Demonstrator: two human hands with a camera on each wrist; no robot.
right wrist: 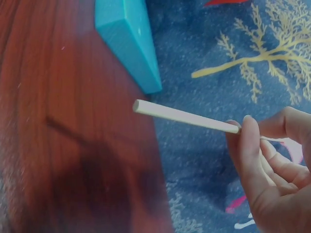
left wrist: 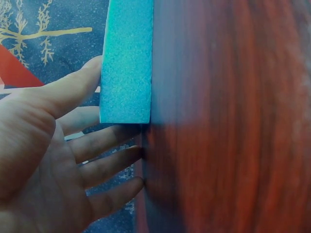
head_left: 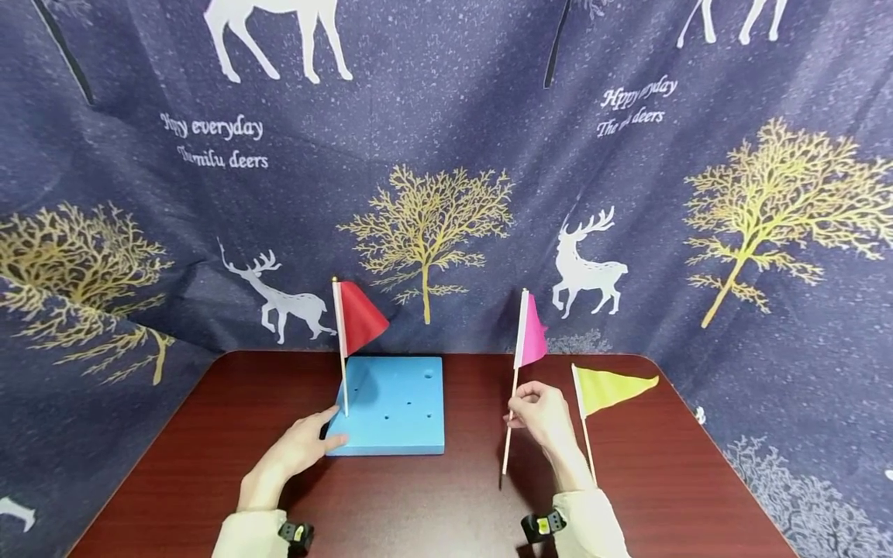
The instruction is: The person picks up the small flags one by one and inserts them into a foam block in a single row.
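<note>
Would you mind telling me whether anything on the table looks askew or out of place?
Nothing looks damaged or spilled. The red flag stands upright in the blue foam block. Only the yellow flag seems odd: its stick slants behind the right hand, which pinches the pink flag.

Between the blue block [head_left: 391, 407] and our pink flag [head_left: 526, 341] we have open surface [head_left: 467, 496] — the red flag [head_left: 356, 318] guards the block's left corner.

At the lower right of the frame, the right hand [right wrist: 272, 170] is pinching a pale stick [right wrist: 184, 116] between thumb and curled fingers, its free end pointing left toward the middle. A blue foam block [right wrist: 129, 41] is sitting at the upper left on the dark red table [right wrist: 63, 145], while patterned blue cloth [right wrist: 233, 58] is filling the right side.
</note>
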